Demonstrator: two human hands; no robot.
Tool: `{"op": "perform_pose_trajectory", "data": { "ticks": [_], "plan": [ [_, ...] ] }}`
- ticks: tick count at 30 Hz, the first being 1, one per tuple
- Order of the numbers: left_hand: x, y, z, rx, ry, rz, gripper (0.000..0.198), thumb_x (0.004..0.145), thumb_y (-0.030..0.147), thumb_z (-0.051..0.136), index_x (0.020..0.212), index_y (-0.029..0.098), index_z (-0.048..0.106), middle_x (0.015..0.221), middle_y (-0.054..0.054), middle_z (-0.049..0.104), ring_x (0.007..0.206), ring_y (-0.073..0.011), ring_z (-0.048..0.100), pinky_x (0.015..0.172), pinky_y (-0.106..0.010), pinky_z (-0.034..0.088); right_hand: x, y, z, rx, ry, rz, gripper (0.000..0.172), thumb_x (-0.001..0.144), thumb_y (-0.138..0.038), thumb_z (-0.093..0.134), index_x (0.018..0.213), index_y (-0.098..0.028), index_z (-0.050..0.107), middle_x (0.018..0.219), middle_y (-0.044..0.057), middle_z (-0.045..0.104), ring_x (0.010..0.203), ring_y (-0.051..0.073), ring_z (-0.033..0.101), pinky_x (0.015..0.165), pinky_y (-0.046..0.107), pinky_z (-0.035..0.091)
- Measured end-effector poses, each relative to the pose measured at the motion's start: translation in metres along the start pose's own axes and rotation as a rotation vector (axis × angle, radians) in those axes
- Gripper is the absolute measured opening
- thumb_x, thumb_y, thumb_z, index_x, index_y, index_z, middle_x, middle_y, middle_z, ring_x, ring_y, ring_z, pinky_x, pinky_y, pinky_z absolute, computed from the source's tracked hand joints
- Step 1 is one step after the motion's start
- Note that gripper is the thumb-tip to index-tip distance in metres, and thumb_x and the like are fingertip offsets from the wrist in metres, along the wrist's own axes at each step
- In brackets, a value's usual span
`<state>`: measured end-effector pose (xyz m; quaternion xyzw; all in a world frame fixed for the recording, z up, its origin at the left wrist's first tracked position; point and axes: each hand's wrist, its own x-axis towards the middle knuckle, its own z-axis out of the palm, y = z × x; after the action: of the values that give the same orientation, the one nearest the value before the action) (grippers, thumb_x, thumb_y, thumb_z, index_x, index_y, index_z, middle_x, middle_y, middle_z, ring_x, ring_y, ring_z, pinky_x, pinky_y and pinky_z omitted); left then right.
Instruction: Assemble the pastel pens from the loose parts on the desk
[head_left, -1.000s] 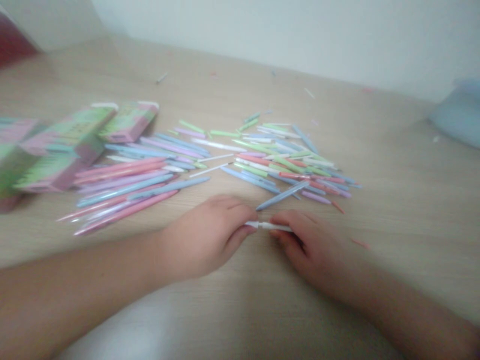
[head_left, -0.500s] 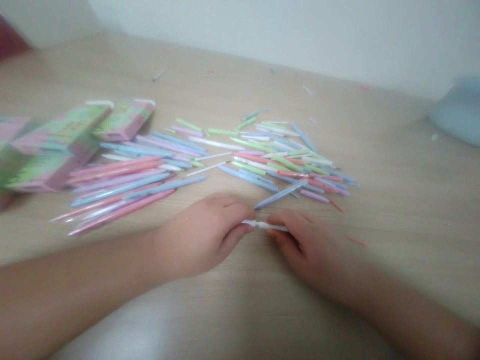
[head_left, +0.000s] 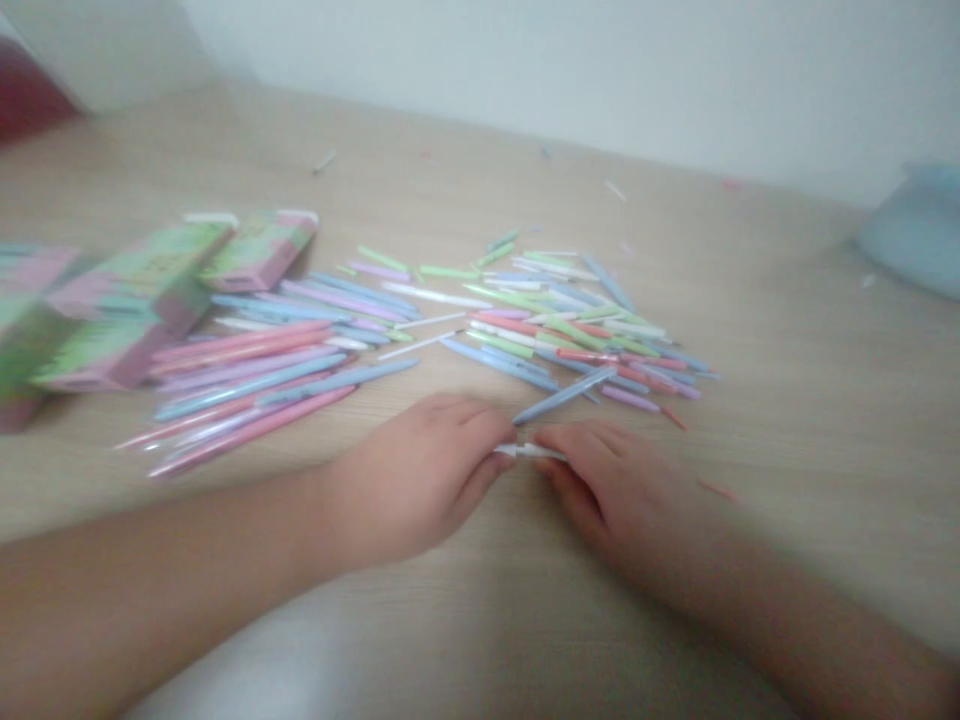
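Slim white plastic pen piece lay level just above the light wooden table, near the middle of the scene, with only a short stretch showing between the two hands. The left hand was closed around its left end, thumb and fingers pinched together on it, and the right hand gripped its right end in the same way, so the fingertips of both hands were almost touching. Just beyond the hands, a pale blue pen barrel lay slanted on the table. Farther off and to the left was a row of long pink, lilac and blue pens, lying roughly parallel. To the right of these spread a looser scatter of shorter green, blue, pink and white pen parts, crossing one another. Several green and pink cardboard boxes lay at the far left, touching the row of pens. A blurred pale blue object sat at the far right, well apart from everything else.
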<state>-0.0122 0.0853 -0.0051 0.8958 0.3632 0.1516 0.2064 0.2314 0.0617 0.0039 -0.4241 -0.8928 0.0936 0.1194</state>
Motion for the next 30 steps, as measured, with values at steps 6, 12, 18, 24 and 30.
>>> {"op": "perform_pose_trajectory", "data": {
  "ticks": [6, 12, 18, 24, 30],
  "plan": [
    [-0.001, 0.006, 0.002, 0.211, -0.037, 0.068, 0.022, 0.110, 0.028, 0.044, 0.099, 0.020, 0.061, 0.098, -0.006, 0.068, 0.093, -0.0268, 0.062, 0.087, -0.044, 0.047, -0.002, -0.002, -0.006, -0.374, -0.138, -0.209, 0.018, 0.097, -0.009, 0.056, 0.109, -0.017, 0.067, 0.091, 0.008, 0.073, 0.079, 0.029, 0.068, 0.069, 0.042, 0.047],
    [-0.002, 0.009, 0.000, 0.264, -0.046, 0.040, 0.028, 0.109, 0.033, 0.041, 0.090, 0.022, 0.058, 0.090, -0.005, 0.068, 0.087, -0.0263, 0.062, 0.081, -0.045, 0.047, -0.005, -0.006, -0.010, -0.350, -0.118, -0.127, 0.014, 0.089, -0.010, 0.057, 0.085, -0.023, 0.059, 0.079, 0.004, 0.068, 0.070, 0.025, 0.065, 0.064, 0.039, 0.039],
    [-0.001, 0.010, -0.001, 0.269, -0.040, 0.016, 0.025, 0.107, 0.034, 0.045, 0.090, 0.023, 0.059, 0.087, -0.004, 0.068, 0.086, -0.0273, 0.065, 0.078, -0.044, 0.049, -0.001, -0.004, -0.009, -0.286, -0.178, -0.040, 0.021, 0.102, -0.021, 0.055, 0.082, -0.023, 0.061, 0.080, 0.004, 0.072, 0.070, 0.024, 0.067, 0.062, 0.038, 0.037],
    [-0.003, 0.014, -0.003, 0.279, -0.058, -0.100, 0.034, 0.108, 0.039, 0.039, 0.086, 0.023, 0.060, 0.078, -0.006, 0.067, 0.077, -0.0276, 0.067, 0.068, -0.041, 0.048, -0.001, 0.016, -0.026, -0.411, -0.156, 0.091, 0.036, 0.107, -0.041, 0.052, 0.076, -0.024, 0.061, 0.075, 0.006, 0.072, 0.070, 0.028, 0.068, 0.061, 0.037, 0.032],
    [-0.004, 0.015, -0.004, 0.305, -0.024, -0.117, 0.023, 0.105, 0.036, 0.041, 0.094, 0.022, 0.056, 0.087, -0.007, 0.066, 0.077, -0.0269, 0.068, 0.066, -0.040, 0.053, -0.001, 0.021, -0.026, -0.374, -0.136, 0.127, 0.035, 0.110, -0.038, 0.047, 0.082, -0.024, 0.062, 0.080, 0.007, 0.072, 0.074, 0.028, 0.068, 0.067, 0.039, 0.039]
  ]
}}
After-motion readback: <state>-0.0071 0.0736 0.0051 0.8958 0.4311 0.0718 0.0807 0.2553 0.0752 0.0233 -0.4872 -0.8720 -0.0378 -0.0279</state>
